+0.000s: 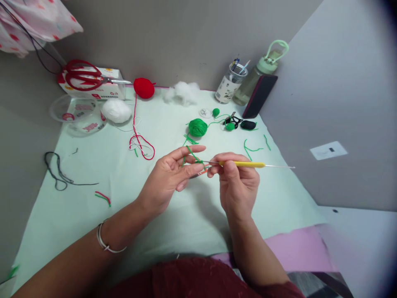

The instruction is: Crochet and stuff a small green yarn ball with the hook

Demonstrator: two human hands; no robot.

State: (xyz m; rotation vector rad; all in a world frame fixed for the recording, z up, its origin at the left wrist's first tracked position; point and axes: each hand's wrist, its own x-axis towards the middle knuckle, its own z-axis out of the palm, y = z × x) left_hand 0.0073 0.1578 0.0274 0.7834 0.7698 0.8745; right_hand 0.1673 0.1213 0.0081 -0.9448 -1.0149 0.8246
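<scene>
My right hand (237, 182) grips a yellow crochet hook (248, 164) whose thin metal tip points left. Between the thumb and fingers of my left hand (173, 171) is a small piece of green yarn work (201, 162), and the hook's tip meets it. A green strand runs over my left index finger, toward the green yarn ball (197, 128) behind the hands. An orange and dark item (201, 173) shows just below my left fingertips, too small to make out.
At the back left, red scissors (82, 75) lie on a box beside plastic tubs (85, 118), a white ball (117, 111) and a red yarn ball (144, 88). White stuffing (182, 93), a pen cup (228, 85), a bottle (252, 78) and a phone (259, 96) stand farther right.
</scene>
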